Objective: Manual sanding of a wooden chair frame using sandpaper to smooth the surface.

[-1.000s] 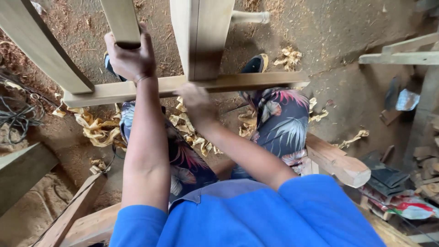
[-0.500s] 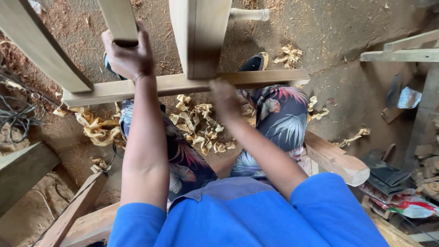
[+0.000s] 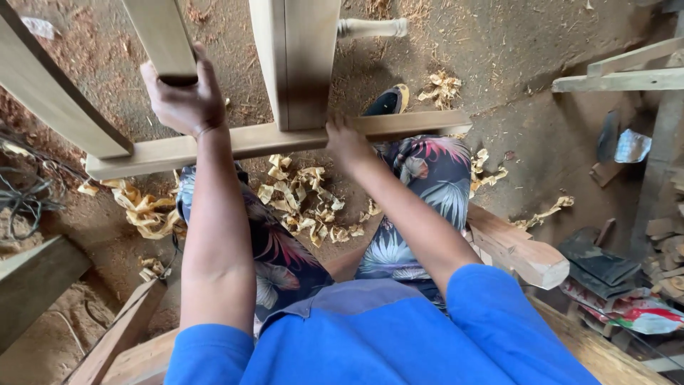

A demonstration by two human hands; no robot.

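Gripped at two places, a pale wooden frame [image 3: 285, 139] is seen held upright over a dirt floor [image 3: 513, 43] in a woodworking shed. The left hand [image 3: 178, 96] is wrapped around one of the frame's slanted slats [image 3: 160, 36], fingers closed over its lower end just above the horizontal rail [image 3: 399, 122]. The right hand [image 3: 345, 142] is pressed against that rail, directly below a wide central slat [image 3: 299, 57]; whether anything is held in it cannot be told, since the fingers are hidden behind the wood. A third, broader slat [image 3: 50, 93] is seen at the far left.

Beneath the frame, the person's legs in flower-patterned trousers [image 3: 420, 192] are spread, and a heap of curled wood shavings [image 3: 303, 199] is scattered between them on the floor. More shavings [image 3: 142, 210] are strewn to the left, and sawdust is spread widely over the ground. The person is seated on a rough timber beam [image 3: 520, 249], used as the surface. A turned spindle [image 3: 370, 27] is laid on the floor beyond the frame. At the right edge, stacked offcuts [image 3: 666, 264] and grey timber rails [image 3: 620, 78] are gathered; tangled cable [image 3: 25, 203] is seen at the left.
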